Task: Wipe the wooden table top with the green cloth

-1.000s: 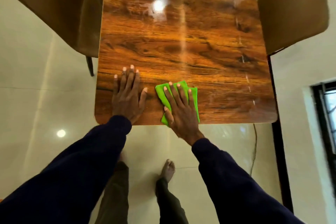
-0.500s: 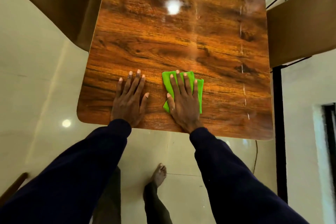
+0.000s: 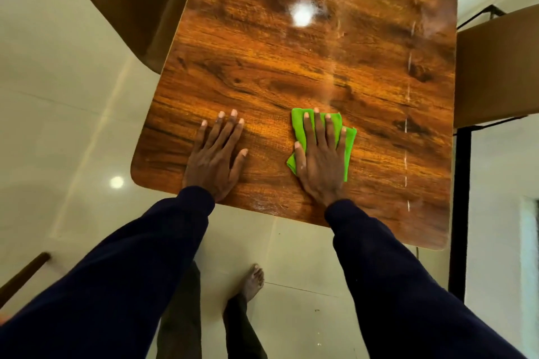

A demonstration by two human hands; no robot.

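The glossy wooden table top (image 3: 306, 67) fills the upper middle of the head view. A folded green cloth (image 3: 347, 143) lies on it close to the near edge. My right hand (image 3: 319, 160) presses flat on the cloth with straight, spread fingers, covering most of it. My left hand (image 3: 217, 154) rests flat on the bare wood to the left of the cloth, fingers straight, a hand's width away from it.
A brown chair (image 3: 122, 0) stands at the table's left side and another brown chair (image 3: 498, 73) at its right. A black frame post (image 3: 459, 207) runs down by the table's right edge. Pale tiled floor (image 3: 58, 125) lies below, with my bare foot (image 3: 253, 280) on it.
My right hand has slid the cloth away from the near edge and to the right across the wood. My left hand has stayed flat, and the gap between the hands has widened.
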